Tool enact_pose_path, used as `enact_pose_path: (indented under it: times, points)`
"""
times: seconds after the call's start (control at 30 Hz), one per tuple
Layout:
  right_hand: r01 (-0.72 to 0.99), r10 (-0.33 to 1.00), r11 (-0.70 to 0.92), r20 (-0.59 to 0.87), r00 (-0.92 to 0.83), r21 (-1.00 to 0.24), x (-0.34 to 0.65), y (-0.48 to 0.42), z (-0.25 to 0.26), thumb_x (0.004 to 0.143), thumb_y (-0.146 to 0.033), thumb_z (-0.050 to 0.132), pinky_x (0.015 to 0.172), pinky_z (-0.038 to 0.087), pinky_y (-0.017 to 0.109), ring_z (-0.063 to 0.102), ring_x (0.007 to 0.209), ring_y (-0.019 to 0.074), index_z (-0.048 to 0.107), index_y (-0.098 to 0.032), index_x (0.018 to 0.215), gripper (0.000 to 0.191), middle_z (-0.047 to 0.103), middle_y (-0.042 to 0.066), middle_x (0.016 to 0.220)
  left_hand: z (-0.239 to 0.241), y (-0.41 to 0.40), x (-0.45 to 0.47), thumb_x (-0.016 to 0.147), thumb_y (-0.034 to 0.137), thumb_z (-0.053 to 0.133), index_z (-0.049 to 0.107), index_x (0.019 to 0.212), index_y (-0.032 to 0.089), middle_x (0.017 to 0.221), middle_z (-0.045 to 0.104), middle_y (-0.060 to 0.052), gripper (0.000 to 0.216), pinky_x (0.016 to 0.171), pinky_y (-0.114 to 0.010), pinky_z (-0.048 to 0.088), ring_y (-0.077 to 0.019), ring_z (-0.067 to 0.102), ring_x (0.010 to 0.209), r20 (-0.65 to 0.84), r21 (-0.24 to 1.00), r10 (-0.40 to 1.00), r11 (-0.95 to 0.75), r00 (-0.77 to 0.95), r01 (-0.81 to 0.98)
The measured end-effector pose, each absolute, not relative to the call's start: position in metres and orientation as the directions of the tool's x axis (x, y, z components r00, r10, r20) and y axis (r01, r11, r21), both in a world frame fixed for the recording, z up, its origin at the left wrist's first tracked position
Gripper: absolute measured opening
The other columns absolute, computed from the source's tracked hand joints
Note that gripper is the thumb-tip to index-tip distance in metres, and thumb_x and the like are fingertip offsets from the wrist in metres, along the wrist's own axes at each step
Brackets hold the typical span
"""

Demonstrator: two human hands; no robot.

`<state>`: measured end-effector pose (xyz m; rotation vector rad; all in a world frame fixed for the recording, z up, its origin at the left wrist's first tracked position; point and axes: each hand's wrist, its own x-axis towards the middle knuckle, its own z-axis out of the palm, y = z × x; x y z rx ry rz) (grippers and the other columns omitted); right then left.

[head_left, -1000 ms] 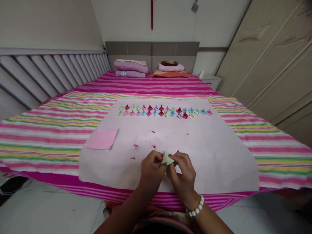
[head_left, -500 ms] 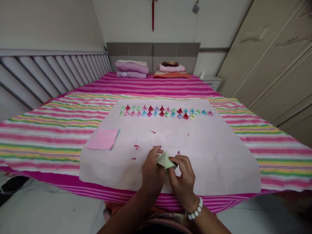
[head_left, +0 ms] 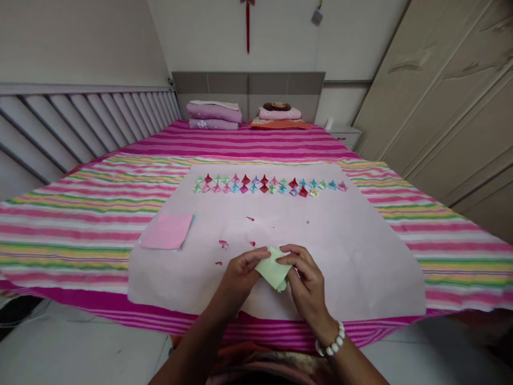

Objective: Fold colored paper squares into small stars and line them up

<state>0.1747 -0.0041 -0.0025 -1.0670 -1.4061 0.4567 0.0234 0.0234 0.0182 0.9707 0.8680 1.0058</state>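
A folded piece of pale green paper (head_left: 274,270) is held up between both hands near the front of a large white sheet (head_left: 360,256). My left hand (head_left: 241,270) pinches its left corner between thumb and fingers. On the other side, my right hand (head_left: 306,278) grips the right edge, thumb below and fingers over the top; a bead bracelet circles that wrist. Small crumpled layers show at the paper's lower tip. Beyond, two rows of small folded paper shapes (head_left: 244,189) in red, pink, green, blue and yellow lie across the sheet.
A stack of square paper, pink on top (head_left: 167,231), lies at the left of the sheet. Several red scraps (head_left: 223,244) are scattered in the middle. The sheet rests on a striped bed (head_left: 72,219), with a slatted rail (head_left: 88,120) on the left and folded bedding (head_left: 214,115) at the head.
The green paper has turned from a peaked, tilted shape to a flatter face toward me. Both hands have shifted their grips on it, and the view has moved slightly.
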Motion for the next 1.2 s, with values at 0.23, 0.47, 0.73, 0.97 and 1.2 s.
enact_pose_path:
  times: [0.23, 0.47, 0.73, 0.97, 1.2]
  points:
    - [0.183, 0.857, 0.481, 0.504, 0.106, -0.857, 0.184, -0.006, -0.004, 0.083, -0.013, 0.047, 0.083, 0.047, 0.037, 0.057, 0.105, 0.0242, 0.071, -0.021, 0.083, 0.026, 0.061, 0.010, 0.109, 0.026, 0.024, 0.010, 0.058, 0.019, 0.075, 0.075, 0.093, 0.013, 0.095, 0.075, -0.011, 0.036, 0.087, -0.034, 0.046, -0.0239, 0.066, 0.094, -0.252, 0.821, 0.860, 0.432, 0.443, -0.372]
    - [-0.321, 0.989, 0.043, -0.004, 0.145, -0.946, 0.177, 0.004, -0.001, 0.071, -0.036, 0.075, 0.068, 0.051, 0.033, 0.065, 0.081, 0.0223, 0.063, -0.019, 0.109, 0.043, 0.071, 0.008, 0.094, 0.021, 0.020, 0.020, 0.071, 0.039, 0.072, 0.072, 0.098, 0.017, 0.098, 0.073, -0.009, 0.035, 0.088, -0.032, 0.046, -0.0210, 0.064, 0.095, -0.195, 0.889, 0.949, 0.278, 0.249, -0.365]
    - [-0.270, 0.993, -0.089, -0.108, 0.056, -0.959, 0.176, 0.008, 0.007, 0.056, -0.033, 0.085, 0.047, 0.037, 0.022, 0.048, 0.048, 0.0098, 0.065, -0.017, 0.062, 0.027, 0.057, -0.005, 0.052, 0.019, 0.037, 0.023, 0.061, 0.028, 0.080, 0.065, 0.102, 0.016, 0.080, 0.067, -0.002, 0.046, 0.066, -0.027, 0.049, -0.0137, 0.063, 0.067, -0.069, 0.986, 0.984, 0.092, 0.166, -0.139]
    - [-0.331, 0.985, -0.016, -0.072, 0.158, -0.944, 0.187, 0.016, 0.013, 0.055, -0.029, 0.085, 0.057, 0.045, 0.026, 0.058, 0.057, 0.0135, 0.072, -0.017, 0.069, 0.023, 0.069, 0.001, 0.064, 0.014, 0.032, 0.020, 0.065, 0.037, 0.074, 0.065, 0.066, 0.015, 0.062, 0.066, -0.001, 0.023, 0.061, -0.025, 0.044, -0.0133, 0.058, 0.060, -0.114, 0.989, 0.970, 0.132, 0.216, -0.071]
    - [-0.329, 0.980, 0.007, -0.059, 0.188, -0.944, 0.186, 0.018, 0.021, 0.051, -0.027, 0.087, 0.052, 0.046, 0.024, 0.057, 0.054, 0.0127, 0.072, -0.019, 0.082, 0.036, 0.068, -0.001, 0.065, 0.016, 0.028, 0.021, 0.066, 0.040, 0.075, 0.068, 0.071, 0.015, 0.065, 0.063, -0.001, 0.027, 0.066, -0.027, 0.042, -0.0161, 0.057, 0.068, -0.139, 0.985, 0.910, 0.167, 0.392, -0.038]
